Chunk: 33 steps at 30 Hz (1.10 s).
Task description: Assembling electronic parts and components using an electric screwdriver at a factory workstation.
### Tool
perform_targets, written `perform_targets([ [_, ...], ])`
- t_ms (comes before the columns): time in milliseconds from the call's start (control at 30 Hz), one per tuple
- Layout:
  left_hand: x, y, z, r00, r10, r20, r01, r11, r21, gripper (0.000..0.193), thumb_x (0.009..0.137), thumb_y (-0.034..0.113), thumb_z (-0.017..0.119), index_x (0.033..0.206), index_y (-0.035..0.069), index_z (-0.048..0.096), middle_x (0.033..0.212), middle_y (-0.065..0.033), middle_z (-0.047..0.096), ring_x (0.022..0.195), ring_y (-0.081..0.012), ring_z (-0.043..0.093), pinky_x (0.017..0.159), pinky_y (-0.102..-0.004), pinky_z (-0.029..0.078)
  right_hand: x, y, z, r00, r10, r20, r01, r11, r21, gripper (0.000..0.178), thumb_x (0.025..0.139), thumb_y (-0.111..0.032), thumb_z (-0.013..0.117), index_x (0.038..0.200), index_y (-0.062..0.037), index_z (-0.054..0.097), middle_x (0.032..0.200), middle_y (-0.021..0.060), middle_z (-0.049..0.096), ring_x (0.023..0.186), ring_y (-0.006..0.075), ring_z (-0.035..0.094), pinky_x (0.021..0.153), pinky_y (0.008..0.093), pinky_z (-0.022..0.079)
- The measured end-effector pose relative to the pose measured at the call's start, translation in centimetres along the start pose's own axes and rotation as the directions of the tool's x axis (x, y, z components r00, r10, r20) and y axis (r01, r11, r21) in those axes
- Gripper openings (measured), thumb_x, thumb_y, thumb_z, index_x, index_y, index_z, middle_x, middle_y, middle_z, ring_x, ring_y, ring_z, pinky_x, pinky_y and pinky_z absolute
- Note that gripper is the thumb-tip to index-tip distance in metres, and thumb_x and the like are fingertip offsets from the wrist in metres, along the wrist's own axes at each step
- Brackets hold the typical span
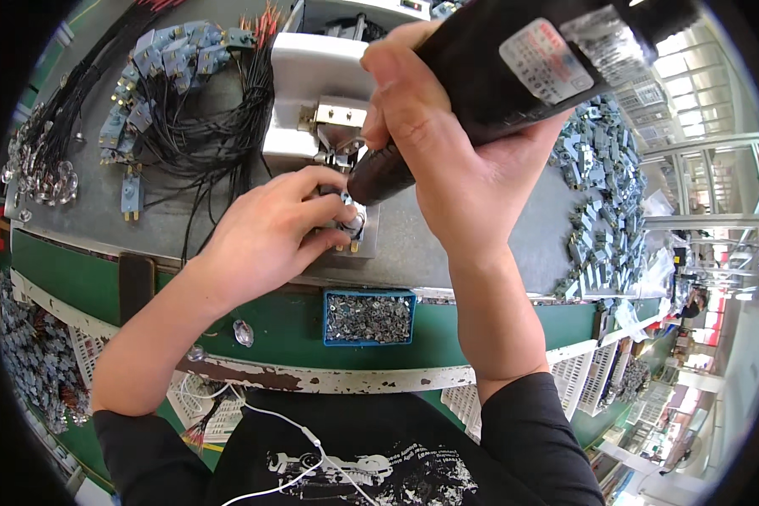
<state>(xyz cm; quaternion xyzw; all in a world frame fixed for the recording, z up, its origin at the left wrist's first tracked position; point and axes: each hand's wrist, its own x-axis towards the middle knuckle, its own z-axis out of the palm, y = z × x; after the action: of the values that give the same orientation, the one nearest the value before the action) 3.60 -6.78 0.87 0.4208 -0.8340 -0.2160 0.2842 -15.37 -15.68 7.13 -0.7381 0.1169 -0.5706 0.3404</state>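
Note:
My right hand [455, 148] is wrapped round a thick black electric screwdriver [489, 84], tilted with its narrow end down to the left. That end meets a small plug part [354, 226] at the front of a metal machine [299, 80]. The fingers of my left hand [266, 219] are closed on this part from the left. Two brass pins stick out on its near side, and something clear and shiny shows on it. My fingers and the screwdriver cover much of the part, and the screwdriver's tip is hidden.
A blue box [368, 342] of small metal pieces stands at the near edge. Grey plugs with black cables [202, 126] lie at left, beside clear pieces [59, 181]. Many grey plug parts [603, 202] are heaped at right. One loose clear piece [243, 332] lies on the green strip.

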Motion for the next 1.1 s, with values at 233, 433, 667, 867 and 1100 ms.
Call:
perform_targets([
  [233, -0.5, -0.1, -0.1, 1.0, -0.019, 0.019, 0.019, 1.0, -0.009, 0.019, 0.089, 0.018, 0.075, 0.105, 0.011, 0.067, 0.121, -0.0059, 0.066, 0.102, -0.0305, 0.067, 0.084, -0.0428, 0.057, 0.1, -0.7, 1.8, 0.984, 0.171, -0.056, -0.165, 0.981, 0.102, 0.039, 0.089, 0.008, 0.074, 0.119, 0.0029, 0.051, 0.094, 0.0139, 0.07, 0.069, 0.0158, 0.068, 0.059, 0.0276, 0.057],
  [433, -1.1, -0.2, 0.5, 1.0, 0.001, -0.017, -0.001, 1.0, -0.002, 0.018, 0.089, 0.018, 0.075, 0.104, 0.01, 0.067, 0.121, -0.006, 0.066, 0.104, -0.031, 0.067, 0.085, -0.0428, 0.057, 0.7, -2.2, 3.4, 0.94, 0.319, -0.125, -0.293, 0.937, 0.188, 0.043, 0.087, 0.01, 0.074, 0.123, 0.0024, 0.05, 0.094, 0.0148, 0.067, 0.074, 0.0173, 0.068, 0.064, 0.0277, 0.057],
  [667, -0.8, -0.1, 0.1, 0.999, -0.001, 0.037, 0.0, 1.0, 0.027, 0.026, 0.085, 0.018, 0.077, 0.108, 0.01, 0.067, 0.124, -0.0073, 0.066, 0.107, -0.0297, 0.066, 0.087, -0.042, 0.055, -1.0, -2.6, 4.5, 0.868, 0.421, -0.262, -0.333, 0.887, 0.32, 0.041, 0.087, 0.009, 0.075, 0.121, 0.0014, 0.053, 0.093, 0.0129, 0.067, 0.074, 0.0163, 0.068, 0.066, 0.0262, 0.056],
  [867, -2.4, 4.8, 1.7, 0.967, 0.227, 0.117, -0.249, 0.937, 0.244, 0.013, 0.076, 0.015, 0.067, 0.088, 0.012, 0.066, 0.091, -0.0031, 0.062, 0.089, -0.0196, 0.061, 0.08, -0.0349, 0.047, -2.7, -3.6, 4.0, 0.812, 0.429, -0.396, -0.367, 0.902, 0.226, 0.039, 0.088, 0.009, 0.075, 0.12, 0.0011, 0.054, 0.092, 0.012, 0.067, 0.072, 0.0159, 0.068, 0.064, 0.0261, 0.056],
  [1100, -4.7, 5.4, 5.0, 0.878, 0.26, 0.401, -0.353, 0.919, 0.177, 0.01, 0.072, 0.016, 0.069, 0.08, 0.011, 0.066, 0.078, -0.001, 0.063, 0.086, -0.0182, 0.062, 0.077, -0.0322, 0.046, -0.4, -4.0, 4.6, 0.823, 0.326, -0.464, -0.296, 0.945, 0.139, 0.036, 0.088, 0.008, 0.074, 0.118, 0.0008, 0.055, 0.09, 0.011, 0.067, 0.07, 0.0154, 0.068, 0.063, 0.026, 0.056],
])
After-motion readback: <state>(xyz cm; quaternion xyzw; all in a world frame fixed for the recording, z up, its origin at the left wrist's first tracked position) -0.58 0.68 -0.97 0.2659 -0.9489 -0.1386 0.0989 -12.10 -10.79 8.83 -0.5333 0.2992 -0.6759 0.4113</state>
